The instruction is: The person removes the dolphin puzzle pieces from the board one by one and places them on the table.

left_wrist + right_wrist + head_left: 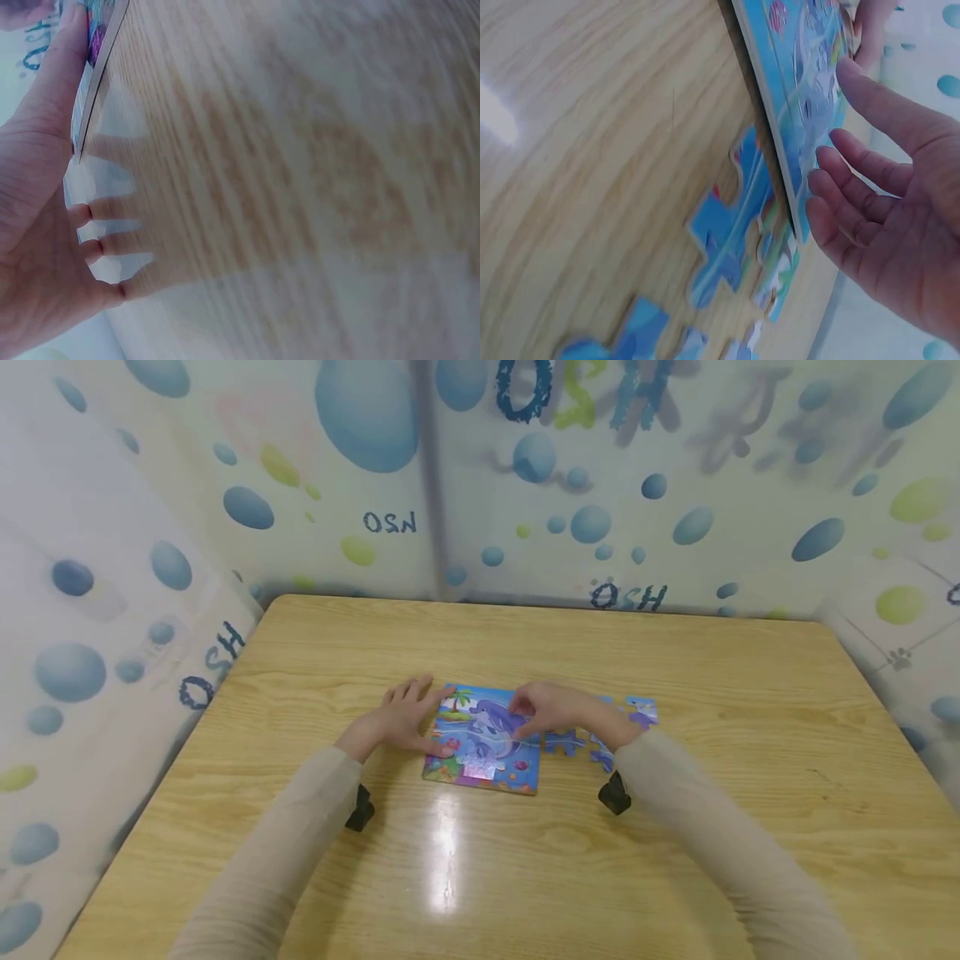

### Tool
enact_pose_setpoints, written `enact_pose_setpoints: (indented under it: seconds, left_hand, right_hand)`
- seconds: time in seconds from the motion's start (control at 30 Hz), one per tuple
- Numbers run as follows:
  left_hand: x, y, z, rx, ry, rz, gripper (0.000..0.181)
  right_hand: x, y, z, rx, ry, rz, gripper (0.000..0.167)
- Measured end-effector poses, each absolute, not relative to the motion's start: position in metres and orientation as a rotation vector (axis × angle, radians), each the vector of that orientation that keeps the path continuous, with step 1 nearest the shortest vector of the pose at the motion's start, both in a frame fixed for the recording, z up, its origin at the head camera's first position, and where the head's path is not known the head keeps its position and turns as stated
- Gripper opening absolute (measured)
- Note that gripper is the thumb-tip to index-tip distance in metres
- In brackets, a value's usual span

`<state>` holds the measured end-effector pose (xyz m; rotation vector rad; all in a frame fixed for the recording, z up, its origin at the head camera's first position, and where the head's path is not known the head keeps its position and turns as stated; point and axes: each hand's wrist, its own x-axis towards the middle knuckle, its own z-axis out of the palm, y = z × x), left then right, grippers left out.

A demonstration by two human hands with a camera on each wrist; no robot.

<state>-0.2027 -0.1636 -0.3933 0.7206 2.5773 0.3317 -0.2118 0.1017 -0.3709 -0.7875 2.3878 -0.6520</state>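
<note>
Fingers of the left hand (400, 720) are straight and fanned wide, grasping nothing: thumb over the left part of the puzzle board (531, 762), index reaching its far left corner, the rest coming down on the table (660, 893) outside the edge. Reads as a brace, presumably so the board doesn't skate while the right part gets worked. Right hand (553, 706) is over that part, fingers loosely bent, thumb apart from them. Right wrist view shows no piece between, so I'd call it unloaded. Probably pressing or nudging something on the board; can't tell contact force. Board lies flat on the table between both hands, a sound choice since tabs need a firm backing to seat. Dolphin picture looks largely filled in where it shows; pale patch on the near side could be glare or a gap, can't tell. Loose puzzle pieces (562, 743) lie on the table to the right, picture side up, nearest one just beside the board, some partly hidden by the right wrist. Likely staged there for short right-hand picks, with face-up prints making matching easier.
</note>
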Motion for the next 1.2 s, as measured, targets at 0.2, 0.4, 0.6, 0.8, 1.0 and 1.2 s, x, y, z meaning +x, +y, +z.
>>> enact_pose_setpoints:
  seconds: [0.2,0.4,0.6,0.8,1.0,1.2]
  left_hand:
    - [-0.202,-0.162,-0.392,0.712,2.578,0.342,0.098]
    - [-0.203,-0.162,-0.395,0.712,2.582,0.330,0.098]
    - [-0.204,-0.163,-0.397,0.715,2.584,0.334,0.099]
    - [-0.204,-0.164,-0.397,0.716,2.592,0.320,0.099]
    - [-0.204,-0.163,-0.395,0.711,2.588,0.322,0.099]
    - [-0.204,-0.162,-0.394,0.698,2.583,0.318,0.100]
  right_hand:
    - [-0.209,0.090,-0.379,-0.823,2.406,-0.611,0.047]
    - [-0.207,0.085,-0.383,-0.776,2.441,-0.544,0.046]
    - [-0.206,0.085,-0.381,-0.690,2.411,-0.617,0.037]
    - [-0.205,0.088,-0.381,-0.694,2.367,-0.707,0.034]
    - [-0.205,0.090,-0.381,-0.689,2.352,-0.743,0.033]
    - [-0.205,0.092,-0.382,-0.703,2.358,-0.770,0.032]
